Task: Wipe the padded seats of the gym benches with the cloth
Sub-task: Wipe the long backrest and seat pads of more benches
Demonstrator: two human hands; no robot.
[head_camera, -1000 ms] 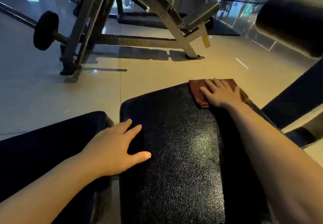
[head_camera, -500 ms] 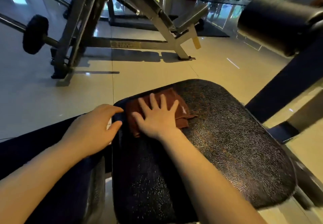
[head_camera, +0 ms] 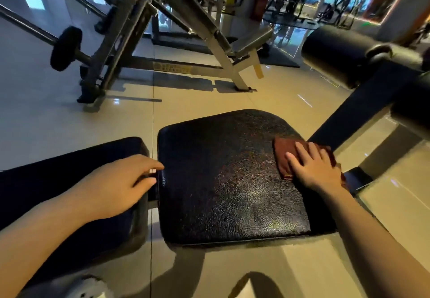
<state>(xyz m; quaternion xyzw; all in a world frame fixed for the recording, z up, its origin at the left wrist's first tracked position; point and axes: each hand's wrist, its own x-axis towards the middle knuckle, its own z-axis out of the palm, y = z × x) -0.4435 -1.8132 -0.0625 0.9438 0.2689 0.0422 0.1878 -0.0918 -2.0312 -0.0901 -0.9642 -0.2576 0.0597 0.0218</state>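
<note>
Your right hand [head_camera: 318, 170] presses the cloth [head_camera: 285, 156] flat on the seat [head_camera: 221, 181]. Your left hand [head_camera: 116, 186] rests loose, holding nothing.

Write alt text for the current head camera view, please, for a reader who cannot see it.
A person's right hand presses a folded brown cloth flat onto the right edge of a black padded seat. The left hand rests, fingers relaxed, on the dark pad beside it. Behind, on the tiled floor, stands another bench frame.
</note>
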